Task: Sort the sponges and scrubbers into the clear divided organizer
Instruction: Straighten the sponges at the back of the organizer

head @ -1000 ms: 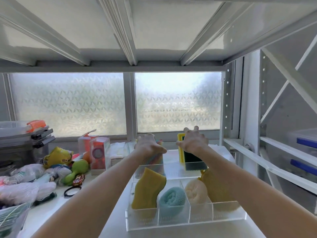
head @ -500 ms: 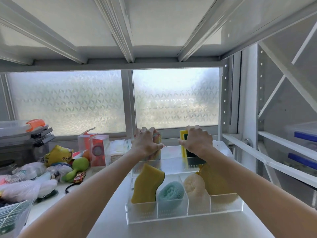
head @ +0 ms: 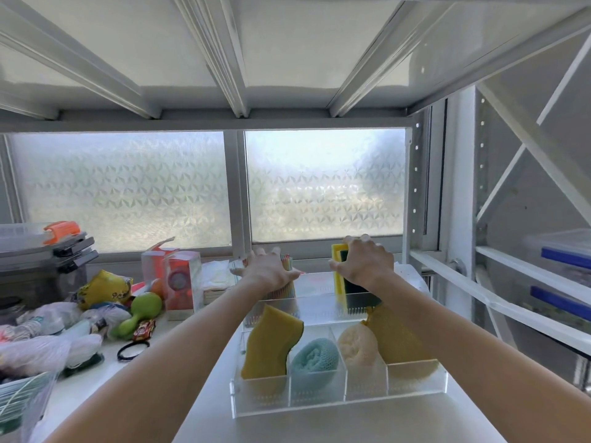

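Gripping the light, squashy yellow-green sponge [head: 339,276] by its top edge, my right hand [head: 364,263] stands it behind the organizer's [head: 335,396] front row.

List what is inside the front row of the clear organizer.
Left to right in the organizer: yellow sponge, teal scrubber, pale puff, yellow mesh scrubber. The forearm covers part of the mesh scrubber.

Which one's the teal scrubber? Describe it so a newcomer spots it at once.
Start at the clear organizer on the white shelf, nearest the camera. Its front row has four compartments; the teal scrubber sits in the second from the left, between the tall yellow sponge and the cream puff. It is the only blue-green item there, a rolled knitted mesh.
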A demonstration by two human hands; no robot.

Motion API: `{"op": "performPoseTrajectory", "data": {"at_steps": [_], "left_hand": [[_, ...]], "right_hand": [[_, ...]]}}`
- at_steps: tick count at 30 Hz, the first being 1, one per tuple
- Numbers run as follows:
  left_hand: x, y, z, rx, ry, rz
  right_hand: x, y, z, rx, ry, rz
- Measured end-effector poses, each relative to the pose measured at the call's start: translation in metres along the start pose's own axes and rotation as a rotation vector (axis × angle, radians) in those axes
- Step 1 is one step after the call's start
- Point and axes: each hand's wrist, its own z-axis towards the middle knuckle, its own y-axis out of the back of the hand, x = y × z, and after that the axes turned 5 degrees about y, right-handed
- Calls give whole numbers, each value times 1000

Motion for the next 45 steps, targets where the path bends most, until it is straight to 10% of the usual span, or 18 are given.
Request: {"op": "performPoseTrajectory", "data": {"at_steps": [7,13,19,45], "left_hand": [[-34,18,-8,-238,-287,-122],[-88,3,-12,273,-279,-649],[-92,1,-8,302,-182,-886],[-90,-1,-7,371,-204,-740]], "right_hand": [[-3,2,-1,46,4,12],[-10,1,-8,65,-35,113],[-13,7,-6,33,-24,157],[-13,-9,-3,81,-14,205]]}}
